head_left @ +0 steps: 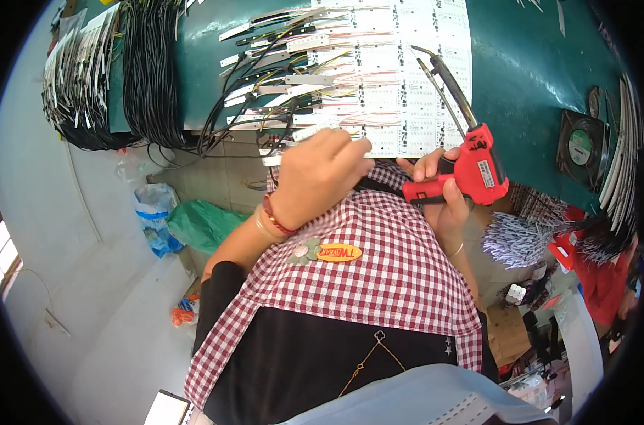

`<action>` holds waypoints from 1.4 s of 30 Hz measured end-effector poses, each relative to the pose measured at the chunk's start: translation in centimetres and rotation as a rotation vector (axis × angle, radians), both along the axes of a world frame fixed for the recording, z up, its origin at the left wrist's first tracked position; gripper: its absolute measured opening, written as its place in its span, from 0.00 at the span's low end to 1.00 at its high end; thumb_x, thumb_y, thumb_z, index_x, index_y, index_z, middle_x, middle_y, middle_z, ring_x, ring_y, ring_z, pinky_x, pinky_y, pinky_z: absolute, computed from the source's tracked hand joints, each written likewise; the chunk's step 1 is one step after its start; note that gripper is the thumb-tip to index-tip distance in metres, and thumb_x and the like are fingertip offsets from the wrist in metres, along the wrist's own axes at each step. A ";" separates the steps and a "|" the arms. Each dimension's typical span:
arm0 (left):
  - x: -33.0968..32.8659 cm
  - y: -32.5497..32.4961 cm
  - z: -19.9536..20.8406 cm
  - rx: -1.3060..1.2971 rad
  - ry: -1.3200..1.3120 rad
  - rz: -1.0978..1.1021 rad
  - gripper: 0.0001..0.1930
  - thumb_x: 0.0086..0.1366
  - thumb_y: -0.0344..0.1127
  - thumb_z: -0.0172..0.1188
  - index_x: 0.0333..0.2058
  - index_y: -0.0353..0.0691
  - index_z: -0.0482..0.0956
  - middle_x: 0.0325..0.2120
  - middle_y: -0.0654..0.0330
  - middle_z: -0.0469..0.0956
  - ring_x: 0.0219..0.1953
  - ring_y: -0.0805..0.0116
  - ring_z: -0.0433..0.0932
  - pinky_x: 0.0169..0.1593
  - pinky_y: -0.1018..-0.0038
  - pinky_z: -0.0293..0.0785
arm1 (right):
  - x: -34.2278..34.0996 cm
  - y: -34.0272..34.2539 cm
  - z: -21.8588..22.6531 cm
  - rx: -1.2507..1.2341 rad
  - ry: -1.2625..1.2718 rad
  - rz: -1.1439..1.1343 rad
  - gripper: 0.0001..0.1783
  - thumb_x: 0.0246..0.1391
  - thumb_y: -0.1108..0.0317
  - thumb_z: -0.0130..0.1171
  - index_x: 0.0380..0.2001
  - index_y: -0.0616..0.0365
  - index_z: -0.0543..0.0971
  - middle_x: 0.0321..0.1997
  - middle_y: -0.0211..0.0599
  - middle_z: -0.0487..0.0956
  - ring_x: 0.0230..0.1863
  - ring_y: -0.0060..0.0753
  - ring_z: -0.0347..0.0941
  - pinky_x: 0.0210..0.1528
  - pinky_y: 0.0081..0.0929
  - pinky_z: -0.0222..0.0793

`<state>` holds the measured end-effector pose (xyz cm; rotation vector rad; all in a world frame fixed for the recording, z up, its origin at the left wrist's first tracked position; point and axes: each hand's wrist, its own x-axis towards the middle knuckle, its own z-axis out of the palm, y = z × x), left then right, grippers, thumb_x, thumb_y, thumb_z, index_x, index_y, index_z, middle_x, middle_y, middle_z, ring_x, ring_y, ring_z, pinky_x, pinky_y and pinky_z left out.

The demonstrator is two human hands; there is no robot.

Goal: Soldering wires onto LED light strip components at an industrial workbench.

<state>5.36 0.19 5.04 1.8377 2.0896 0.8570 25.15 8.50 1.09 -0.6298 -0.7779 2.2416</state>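
My right hand is closed round the handle of a red soldering gun, whose long metal tip points up over the white circuit board panels. My left hand is closed at the near edge of the bench. A narrow white strip pokes out on its left side, and its fingers hide most of what they hold. Just beyond, several white strip-shaped housings with black cables and thin coloured wires lie in a row across the left part of the panels.
Bundles of black cable and white-ended wires hang over the green bench at the left. On the right are a black fan and more wire bundles. A green bag sits below the bench.
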 end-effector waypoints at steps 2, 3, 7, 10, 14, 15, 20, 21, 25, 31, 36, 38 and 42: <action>0.2 -0.8 -1.8 -0.082 0.066 -0.023 0.14 0.42 0.35 0.68 0.29 0.44 0.75 0.25 0.63 0.72 0.28 0.65 0.72 0.27 0.72 0.69 | -0.2 0.1 0.1 -0.027 0.010 -0.006 0.20 0.55 0.60 0.55 0.47 0.53 0.63 0.34 0.34 0.68 0.40 0.32 0.69 0.60 0.52 0.59; -0.1 -0.9 -2.4 -0.091 0.066 -0.019 0.14 0.42 0.35 0.68 0.29 0.44 0.75 0.25 0.63 0.72 0.28 0.65 0.72 0.27 0.72 0.69 | -0.3 0.3 0.3 -0.046 0.027 0.002 0.20 0.55 0.60 0.55 0.47 0.52 0.63 0.34 0.34 0.68 0.40 0.32 0.69 0.61 0.53 0.58; -1.7 -0.9 -3.1 -0.056 0.102 -0.016 0.15 0.42 0.36 0.68 0.29 0.43 0.75 0.26 0.63 0.71 0.30 0.64 0.72 0.29 0.72 0.69 | -0.9 0.4 0.6 -0.009 0.057 0.039 0.19 0.57 0.60 0.52 0.49 0.50 0.62 0.34 0.33 0.65 0.39 0.29 0.66 0.62 0.61 0.52; -2.5 -0.3 -3.4 -0.057 0.113 0.010 0.15 0.41 0.36 0.68 0.29 0.42 0.75 0.25 0.63 0.71 0.29 0.64 0.71 0.30 0.72 0.69 | -1.5 0.8 0.7 0.028 0.042 0.017 0.19 0.57 0.60 0.51 0.49 0.50 0.62 0.34 0.33 0.65 0.39 0.30 0.66 0.62 0.63 0.50; -3.1 0.2 -2.4 -0.114 0.108 -0.030 0.16 0.42 0.37 0.67 0.31 0.42 0.74 0.25 0.63 0.69 0.30 0.65 0.70 0.31 0.72 0.69 | -1.4 1.7 0.7 0.041 0.082 -0.007 0.18 0.58 0.60 0.50 0.49 0.50 0.62 0.34 0.32 0.65 0.39 0.30 0.66 0.62 0.64 0.49; -3.2 0.2 -2.1 -0.098 0.049 -0.007 0.15 0.44 0.36 0.66 0.31 0.42 0.74 0.26 0.62 0.69 0.30 0.64 0.70 0.31 0.72 0.69 | -1.3 1.7 1.3 0.043 0.032 -0.051 0.18 0.58 0.60 0.49 0.49 0.53 0.62 0.32 0.33 0.65 0.35 0.28 0.67 0.60 0.60 0.56; -1.3 1.1 -1.0 -0.035 -0.208 0.158 0.06 0.57 0.25 0.52 0.34 0.36 0.72 0.26 0.53 0.71 0.28 0.55 0.72 0.32 0.66 0.69 | 2.3 2.1 1.4 0.130 -0.126 -0.042 0.19 0.57 0.63 0.50 0.48 0.58 0.63 0.28 0.34 0.64 0.22 0.22 0.63 0.37 0.33 0.73; -0.8 1.5 -1.0 -0.088 -0.290 0.139 0.05 0.59 0.25 0.50 0.35 0.34 0.70 0.24 0.50 0.72 0.27 0.52 0.73 0.32 0.64 0.69 | 3.3 2.0 1.3 0.116 -0.177 -0.022 0.19 0.56 0.63 0.51 0.48 0.59 0.63 0.27 0.33 0.64 0.22 0.22 0.63 0.32 0.29 0.70; 0.5 3.5 -0.9 -0.187 -0.317 0.025 0.04 0.58 0.29 0.55 0.29 0.33 0.73 0.21 0.50 0.76 0.27 0.53 0.76 0.32 0.66 0.70 | 5.7 0.9 1.4 0.097 -0.269 -0.008 0.21 0.54 0.64 0.55 0.48 0.60 0.64 0.25 0.32 0.64 0.19 0.22 0.60 0.24 0.24 0.61; 1.1 3.5 -2.2 -0.299 -0.401 0.175 0.08 0.56 0.33 0.59 0.24 0.34 0.75 0.20 0.52 0.77 0.22 0.56 0.77 0.27 0.67 0.71 | 8.7 -1.3 0.9 0.114 -0.353 0.043 0.23 0.52 0.66 0.56 0.49 0.62 0.65 0.22 0.32 0.64 0.19 0.23 0.60 0.24 0.24 0.59; 1.0 3.9 -2.7 -0.324 -0.220 0.181 0.08 0.54 0.35 0.60 0.24 0.36 0.76 0.17 0.54 0.77 0.20 0.57 0.77 0.25 0.68 0.71 | 9.5 -2.6 0.6 0.126 -0.521 0.075 0.22 0.51 0.67 0.55 0.48 0.63 0.65 0.21 0.31 0.65 0.19 0.22 0.59 0.25 0.23 0.56; 1.0 4.0 -2.7 -0.350 -0.184 0.183 0.08 0.54 0.35 0.60 0.24 0.36 0.76 0.17 0.54 0.77 0.20 0.57 0.77 0.25 0.68 0.71 | 9.5 -2.8 0.4 0.153 -0.604 0.122 0.22 0.51 0.68 0.56 0.48 0.63 0.65 0.21 0.29 0.64 0.20 0.21 0.58 0.25 0.22 0.55; 1.1 4.0 -2.7 -0.374 -0.172 0.193 0.08 0.54 0.35 0.59 0.24 0.37 0.77 0.16 0.55 0.77 0.20 0.57 0.77 0.24 0.68 0.71 | 9.8 -3.1 -0.3 0.120 -0.582 0.112 0.21 0.51 0.70 0.55 0.48 0.64 0.65 0.21 0.28 0.63 0.21 0.20 0.58 0.25 0.22 0.54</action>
